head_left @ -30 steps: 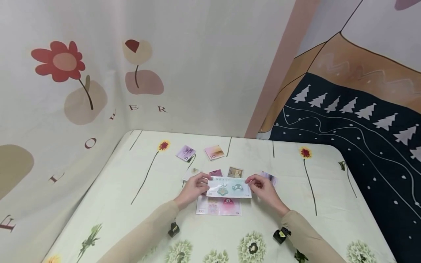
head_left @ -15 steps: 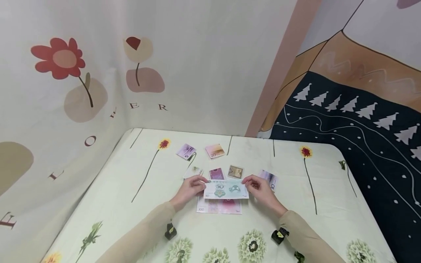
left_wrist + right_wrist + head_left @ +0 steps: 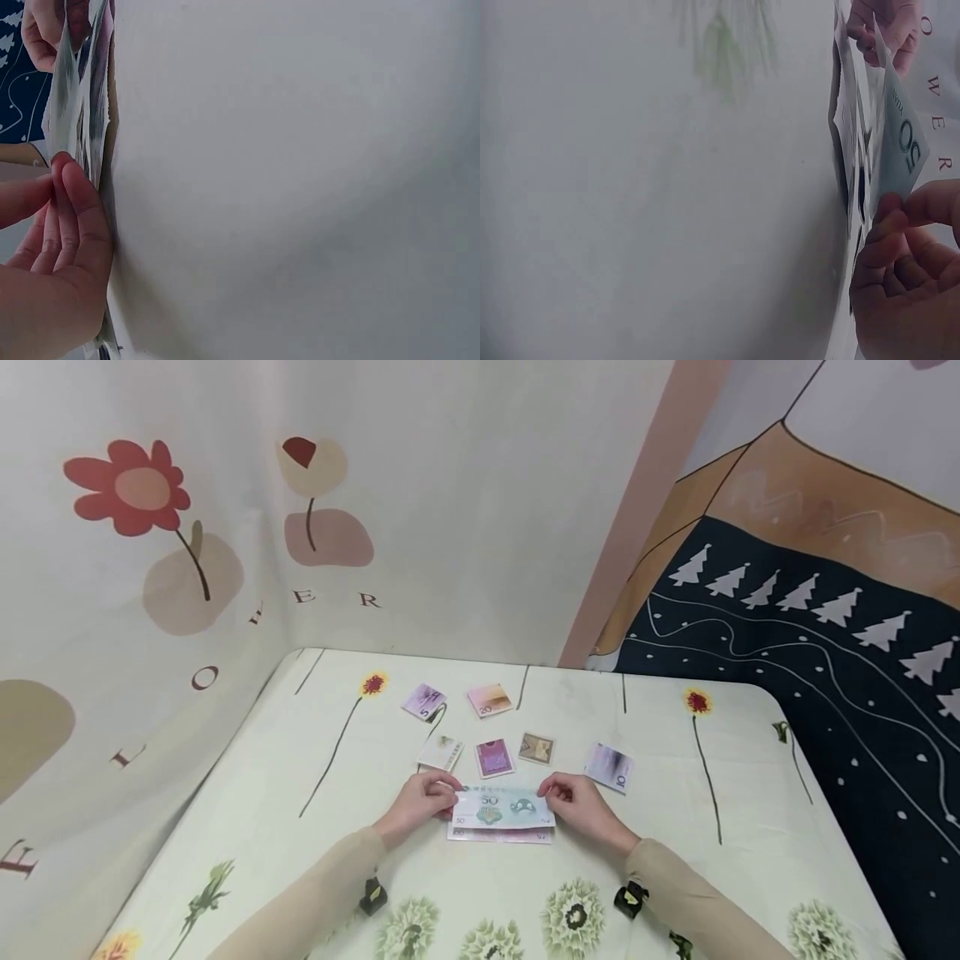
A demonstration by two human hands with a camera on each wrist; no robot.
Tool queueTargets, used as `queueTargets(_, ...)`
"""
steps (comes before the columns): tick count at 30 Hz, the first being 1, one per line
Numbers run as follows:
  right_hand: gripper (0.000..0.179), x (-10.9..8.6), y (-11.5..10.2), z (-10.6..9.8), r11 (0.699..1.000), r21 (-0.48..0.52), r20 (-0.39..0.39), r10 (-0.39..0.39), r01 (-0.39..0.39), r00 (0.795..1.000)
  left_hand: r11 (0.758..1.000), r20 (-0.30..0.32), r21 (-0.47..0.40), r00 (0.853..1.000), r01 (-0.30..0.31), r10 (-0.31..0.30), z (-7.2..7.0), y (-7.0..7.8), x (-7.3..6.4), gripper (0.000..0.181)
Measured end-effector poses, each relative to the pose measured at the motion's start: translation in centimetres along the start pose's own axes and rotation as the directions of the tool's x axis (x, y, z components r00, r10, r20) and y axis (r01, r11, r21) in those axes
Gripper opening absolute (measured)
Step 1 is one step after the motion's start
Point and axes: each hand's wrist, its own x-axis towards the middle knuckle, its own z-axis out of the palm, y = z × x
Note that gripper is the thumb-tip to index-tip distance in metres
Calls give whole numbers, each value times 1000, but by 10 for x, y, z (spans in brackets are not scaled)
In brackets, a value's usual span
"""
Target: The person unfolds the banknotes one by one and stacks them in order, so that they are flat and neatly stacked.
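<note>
Between my two hands I hold a pale green 50 banknote (image 3: 502, 808) by its short ends. My left hand (image 3: 417, 803) pinches its left end between thumb and fingers; my right hand (image 3: 583, 803) pinches the right end. In the right wrist view, the banknote (image 3: 904, 146) stands tilted in the fingers, its printed 50 visible. Under it, a pink 100 banknote (image 3: 498, 836) lies on the table, mostly covered, with its near edge showing. The left wrist view shows paper layers (image 3: 94, 97) edge-on past my fingertips.
Beyond my hands lie several small folded notes: a pale one (image 3: 441, 752), a magenta one (image 3: 495, 758), a brown one (image 3: 536, 747) and a purple 10 (image 3: 609, 767). Farther back are a purple 5 (image 3: 423, 702) and an orange 20 (image 3: 490, 700). A flowered cloth (image 3: 300, 860) covers the table.
Both hands have drawn the 50 banknote left and toward me, so it now covers most of the pink 100. The folded notes behind have come into fuller view.
</note>
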Motion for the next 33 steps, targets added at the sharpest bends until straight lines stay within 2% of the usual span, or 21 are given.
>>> queueTargets(8, 20, 0, -3, 4, 998, -69, 47, -7, 10, 999, 989, -5, 150, 1000, 2, -1, -1, 0, -5, 13)
queueTargets(18, 22, 1, -5, 4, 994, -108, 52, 8, -3, 999, 980, -22, 196, 1000, 18, -14, 1, 2, -6, 12)
queueTargets(24, 21, 2, -2, 6, 982, -190, 56, 22, -11, 998, 979, -51, 199, 998, 30, -20, 4, 5, -8, 12)
queueTargets(33, 15, 2, -5, 5, 975, -220, 63, -1, 15, 998, 965, -86, 261, 996, 34, -11, 7, 7, -8, 11)
